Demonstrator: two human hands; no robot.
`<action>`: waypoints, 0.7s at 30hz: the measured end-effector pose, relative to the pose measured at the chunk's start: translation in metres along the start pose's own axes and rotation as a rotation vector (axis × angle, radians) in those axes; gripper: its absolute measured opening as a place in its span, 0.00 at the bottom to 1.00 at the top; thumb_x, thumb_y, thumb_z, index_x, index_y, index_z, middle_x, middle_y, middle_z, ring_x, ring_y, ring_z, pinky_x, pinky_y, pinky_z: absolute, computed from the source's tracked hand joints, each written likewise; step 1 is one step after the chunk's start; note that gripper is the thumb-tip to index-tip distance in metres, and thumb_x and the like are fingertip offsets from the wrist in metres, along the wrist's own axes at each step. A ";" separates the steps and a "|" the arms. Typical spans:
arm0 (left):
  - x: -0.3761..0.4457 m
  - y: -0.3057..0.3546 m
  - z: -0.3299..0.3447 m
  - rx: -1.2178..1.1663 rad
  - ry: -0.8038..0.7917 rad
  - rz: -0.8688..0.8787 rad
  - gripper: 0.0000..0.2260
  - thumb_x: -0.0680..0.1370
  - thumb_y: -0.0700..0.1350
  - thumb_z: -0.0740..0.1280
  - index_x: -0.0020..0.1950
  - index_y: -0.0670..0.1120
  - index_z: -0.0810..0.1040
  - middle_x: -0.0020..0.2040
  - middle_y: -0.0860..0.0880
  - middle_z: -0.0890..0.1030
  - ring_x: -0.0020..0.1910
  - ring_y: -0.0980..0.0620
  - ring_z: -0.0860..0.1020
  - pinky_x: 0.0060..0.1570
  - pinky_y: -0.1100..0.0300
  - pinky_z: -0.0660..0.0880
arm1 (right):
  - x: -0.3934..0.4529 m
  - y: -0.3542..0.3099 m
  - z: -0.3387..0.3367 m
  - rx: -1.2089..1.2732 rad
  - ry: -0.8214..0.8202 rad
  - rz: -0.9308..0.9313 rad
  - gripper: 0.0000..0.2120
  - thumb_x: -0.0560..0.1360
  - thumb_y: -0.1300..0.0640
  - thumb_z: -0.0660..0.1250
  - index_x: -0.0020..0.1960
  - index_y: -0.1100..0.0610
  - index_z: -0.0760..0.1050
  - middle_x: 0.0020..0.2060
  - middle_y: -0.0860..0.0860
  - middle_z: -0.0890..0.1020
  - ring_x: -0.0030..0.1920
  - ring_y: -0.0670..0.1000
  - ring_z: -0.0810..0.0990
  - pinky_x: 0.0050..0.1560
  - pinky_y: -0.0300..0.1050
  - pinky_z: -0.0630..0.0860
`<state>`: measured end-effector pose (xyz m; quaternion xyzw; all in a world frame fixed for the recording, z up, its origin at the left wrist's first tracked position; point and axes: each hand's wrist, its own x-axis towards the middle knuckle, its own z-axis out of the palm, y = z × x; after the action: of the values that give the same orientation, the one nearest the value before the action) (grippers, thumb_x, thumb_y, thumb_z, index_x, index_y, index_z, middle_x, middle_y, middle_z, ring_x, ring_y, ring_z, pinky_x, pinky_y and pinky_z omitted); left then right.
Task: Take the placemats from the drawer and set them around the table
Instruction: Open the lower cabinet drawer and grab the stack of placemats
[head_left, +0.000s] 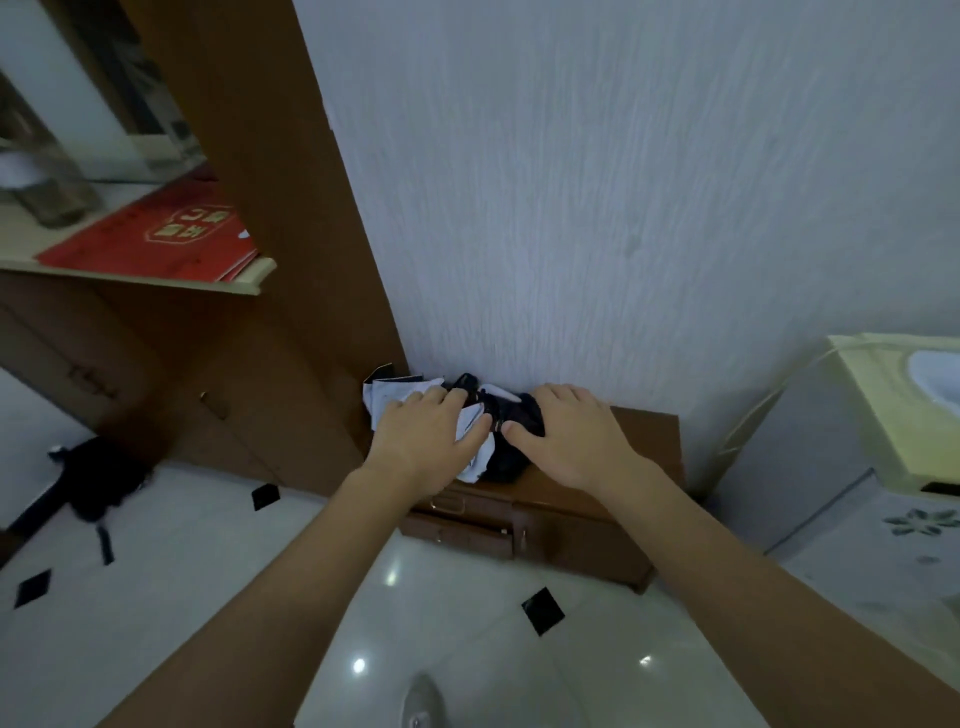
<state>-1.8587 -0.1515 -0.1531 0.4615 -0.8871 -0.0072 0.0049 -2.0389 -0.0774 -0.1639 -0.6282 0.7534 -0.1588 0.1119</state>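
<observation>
A crumpled pile of white and dark pieces (498, 457), possibly the placemats, lies on top of a low brown drawer cabinet (644, 441) against the white wall. My left hand (423, 441) lies flat on the pile's white left part, fingers stretched toward the wall. My right hand (569, 436) rests on the dark right part, its thumb pointing inward toward the left thumb. The cabinet's drawer fronts (467, 527) with small metal handles show below my wrists; the lower one looks slightly ajar. No table is in view.
A tall brown cupboard (270, 260) stands at the left with a red booklet (156, 239) on its pale shelf. A pale appliance (857, 467) stands at the right. A black bag (104, 478) lies on the glossy white tiled floor (415, 623).
</observation>
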 end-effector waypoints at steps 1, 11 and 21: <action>-0.008 0.001 0.002 0.037 -0.022 -0.013 0.32 0.78 0.65 0.43 0.73 0.50 0.67 0.68 0.47 0.74 0.63 0.46 0.73 0.54 0.51 0.69 | -0.003 0.001 0.003 0.009 -0.017 -0.013 0.27 0.77 0.35 0.56 0.66 0.53 0.70 0.64 0.52 0.75 0.65 0.54 0.70 0.65 0.52 0.67; -0.059 -0.035 0.010 -0.002 -0.031 -0.189 0.24 0.80 0.63 0.51 0.67 0.50 0.71 0.61 0.48 0.77 0.56 0.46 0.75 0.53 0.51 0.69 | -0.012 -0.036 0.039 0.014 -0.113 -0.115 0.31 0.76 0.34 0.56 0.68 0.55 0.70 0.66 0.52 0.74 0.67 0.55 0.68 0.67 0.53 0.66; -0.076 -0.106 0.043 -0.049 -0.060 -0.159 0.23 0.81 0.62 0.50 0.65 0.50 0.72 0.62 0.48 0.76 0.59 0.46 0.74 0.54 0.50 0.68 | 0.000 -0.083 0.083 0.008 -0.164 -0.031 0.31 0.77 0.34 0.57 0.70 0.54 0.68 0.68 0.53 0.72 0.68 0.56 0.68 0.66 0.53 0.66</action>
<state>-1.7291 -0.1499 -0.1980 0.5296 -0.8471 -0.0430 -0.0107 -1.9326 -0.0993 -0.2085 -0.6502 0.7313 -0.1116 0.1731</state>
